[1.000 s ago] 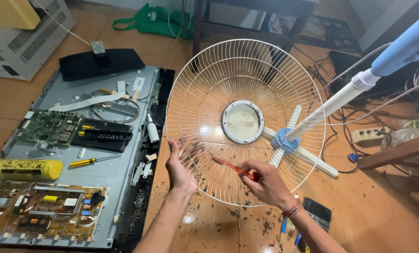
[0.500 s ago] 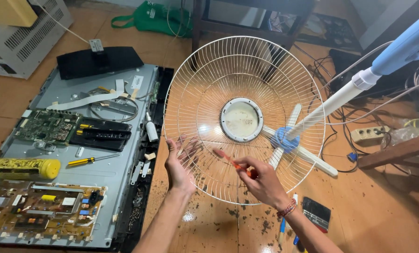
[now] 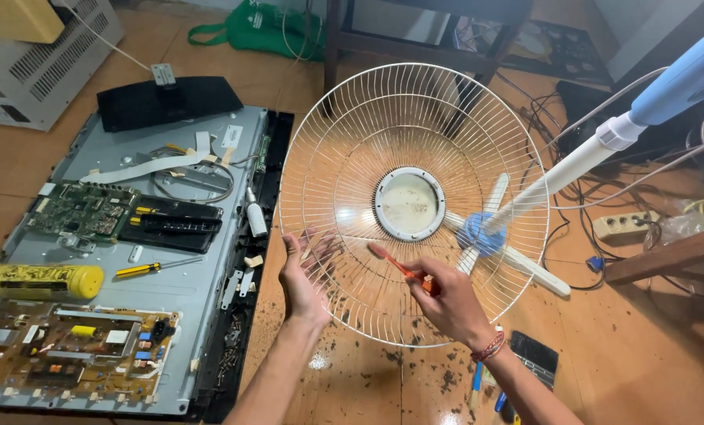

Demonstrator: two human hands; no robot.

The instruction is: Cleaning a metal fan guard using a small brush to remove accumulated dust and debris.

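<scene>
Fan guard (image 3: 412, 203), a round white wire cage with a pale hub disc at its middle, stands tilted on the wooden floor (image 3: 667, 354), its near rim down among dark crumbs of dirt and its far rim leaning up and away. The left hand (image 3: 303, 275) is spread flat, palm against the near-left wires, steadying the cage with open fingers rather than closing round anything. The right hand (image 3: 445, 303) pinches an orange-handled toothbrush (image 3: 395, 266) whose head lies against the wires just near the hub. Judging by its thin wire, the guard should be light and springy rather than stiff: single spokes would likely bend under a hard squeeze, so the thicker outer rim or the hub ring looks the safer place to hold it. Behind it to the right lies a white fan stand (image 3: 552, 181) with a blue collar. To the left an opened flat-screen panel (image 3: 171, 291) shows circuit boards, with a yellow can (image 3: 37, 281) and a yellow-handled screwdriver (image 3: 151, 268) resting on it.
</scene>
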